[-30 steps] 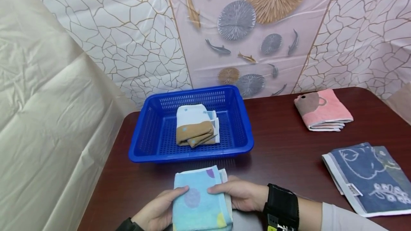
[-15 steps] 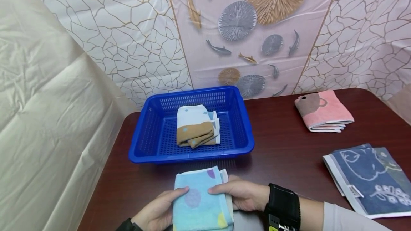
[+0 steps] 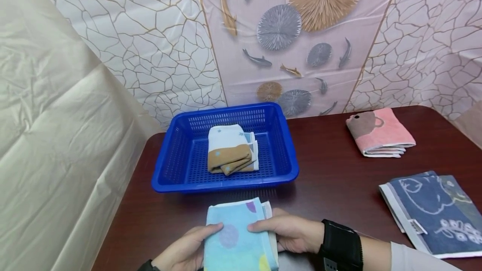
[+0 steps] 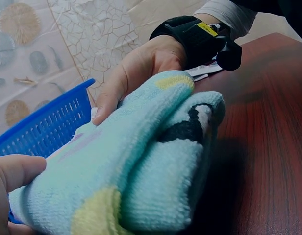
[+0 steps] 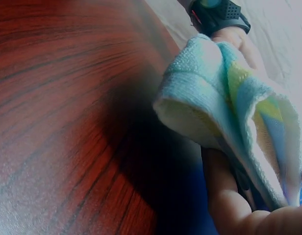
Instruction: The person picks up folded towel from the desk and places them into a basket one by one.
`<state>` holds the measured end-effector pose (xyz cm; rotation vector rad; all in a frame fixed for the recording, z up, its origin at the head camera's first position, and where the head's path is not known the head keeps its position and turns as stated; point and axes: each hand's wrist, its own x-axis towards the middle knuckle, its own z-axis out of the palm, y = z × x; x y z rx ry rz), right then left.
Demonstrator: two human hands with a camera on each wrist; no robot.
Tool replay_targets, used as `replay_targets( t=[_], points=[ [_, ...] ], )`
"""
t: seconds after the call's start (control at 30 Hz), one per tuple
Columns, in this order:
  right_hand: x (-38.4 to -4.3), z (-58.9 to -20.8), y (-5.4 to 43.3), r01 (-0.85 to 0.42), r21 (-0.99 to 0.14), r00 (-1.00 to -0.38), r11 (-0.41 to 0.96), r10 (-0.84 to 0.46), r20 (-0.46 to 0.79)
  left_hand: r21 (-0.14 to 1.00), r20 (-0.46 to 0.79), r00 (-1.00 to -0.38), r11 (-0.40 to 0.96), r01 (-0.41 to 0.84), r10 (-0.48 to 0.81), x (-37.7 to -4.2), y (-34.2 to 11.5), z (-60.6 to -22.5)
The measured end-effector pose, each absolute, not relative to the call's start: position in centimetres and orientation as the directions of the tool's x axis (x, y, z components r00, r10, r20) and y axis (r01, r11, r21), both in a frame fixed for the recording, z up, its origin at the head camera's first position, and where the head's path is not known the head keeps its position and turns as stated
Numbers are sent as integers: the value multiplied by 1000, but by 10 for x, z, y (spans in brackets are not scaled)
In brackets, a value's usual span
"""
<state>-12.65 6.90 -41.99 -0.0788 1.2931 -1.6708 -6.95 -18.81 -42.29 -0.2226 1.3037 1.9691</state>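
Observation:
A folded light-blue towel (image 3: pixel 239 241) with purple and yellow spots is held between both hands in front of the basket. My left hand (image 3: pixel 188 246) grips its left edge, thumb on top. On the opposite edge my right hand (image 3: pixel 290 230) pinches it, thumb above and fingers beneath. The left wrist view shows the towel (image 4: pixel 107 152) in thick layers, with a black patch on an inner fold. In the right wrist view its loose folds (image 5: pixel 200 98) hang above the table, which carries a dark shadow.
A blue plastic basket (image 3: pixel 160 179) stands on the dark red table (image 3: pixel 331 179), holding a folded white-and-brown towel (image 3: pixel 229 147). To the right lie a folded pink towel (image 3: pixel 384 135) and a folded dark-blue towel (image 3: pixel 425 208). A patterned cloth (image 3: pixel 177 45) hangs behind.
Both hands and the light-blue towel have shifted slightly right and down in the head view, while the whole scene also slid a little downward. The grip on the towel is the same.

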Motion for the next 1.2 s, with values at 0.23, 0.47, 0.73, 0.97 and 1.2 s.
replay_targets(
  t=[0.23,0.47,0.73,0.97,1.2],
  points=[
    [-126,-410,76,649,-760,-492,14,-754,-435,704,-473,-689,-234,-670,549,-67,-189,-415],
    [-124,-396,81,634,-773,-508,18,-744,-434,690,-465,-703,-278,-669,537,-61,-186,-402],
    [-120,-381,85,669,-742,-482,-47,-786,-386,683,-453,-715,-307,-662,533,-57,-185,-390],
    [-116,-369,85,649,-749,-525,-136,-792,-312,656,-443,-729,-364,-661,522,-54,-188,-369],
    [-112,-357,84,614,-771,-584,-169,-755,-300,642,-410,-729,-394,-657,548,-52,-186,-354]
  ],
)
